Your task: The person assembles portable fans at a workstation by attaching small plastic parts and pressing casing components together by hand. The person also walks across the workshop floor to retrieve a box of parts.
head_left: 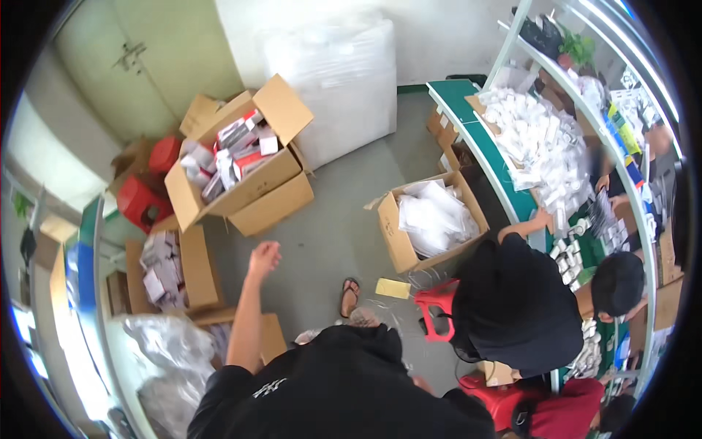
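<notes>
My left hand (265, 260) is raised at the end of my bare, outstretched forearm, over the grey floor. Its fingers are curled in, and nothing shows in them. Close ahead of it is a large open carton (267, 179) filled with small white, grey and red boxes. To its left another open carton (201, 267) holds small pale boxes. My right hand is hidden; only a sliver of skin shows beside my black shirt (329, 388). A sandalled foot (349, 296) rests on the floor ahead of my body.
An open carton of white bags (436, 219) stands right of centre. A co-worker in black (519, 307) sits at a green bench (486, 157) heaped with wrapped white parts. A red stool (439, 311), a yellow card (393, 288), red stools (139, 201) and clear plastic (172, 347) lie around.
</notes>
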Motion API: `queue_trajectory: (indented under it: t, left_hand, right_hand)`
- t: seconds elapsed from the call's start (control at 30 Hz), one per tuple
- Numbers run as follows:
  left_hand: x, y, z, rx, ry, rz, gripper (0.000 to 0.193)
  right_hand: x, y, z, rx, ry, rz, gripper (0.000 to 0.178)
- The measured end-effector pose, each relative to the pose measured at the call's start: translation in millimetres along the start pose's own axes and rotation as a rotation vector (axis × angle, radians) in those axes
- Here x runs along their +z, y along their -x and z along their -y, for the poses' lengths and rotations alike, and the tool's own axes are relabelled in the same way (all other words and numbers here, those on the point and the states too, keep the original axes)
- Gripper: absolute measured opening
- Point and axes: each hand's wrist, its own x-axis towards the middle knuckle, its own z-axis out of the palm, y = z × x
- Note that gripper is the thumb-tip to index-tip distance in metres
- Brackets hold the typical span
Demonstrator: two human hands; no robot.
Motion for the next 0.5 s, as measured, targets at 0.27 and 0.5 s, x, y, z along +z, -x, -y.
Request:
queue_trajectory:
  t: [0.27,0.5]
  left_hand:
    - [34.8,-84.8,78.2,0.133,-1.302,0.432,0.036]
    - [102.6,-337.7,28.0,0.134,-0.861,0.384,0.034]
  right_hand:
    - [-355.1,-335.8,426.8,-0.125,-0.376,-0.484,0.035]
    - [-631.0,-355.7,671.6,-0.954,-0.354,-1.49,0.02]
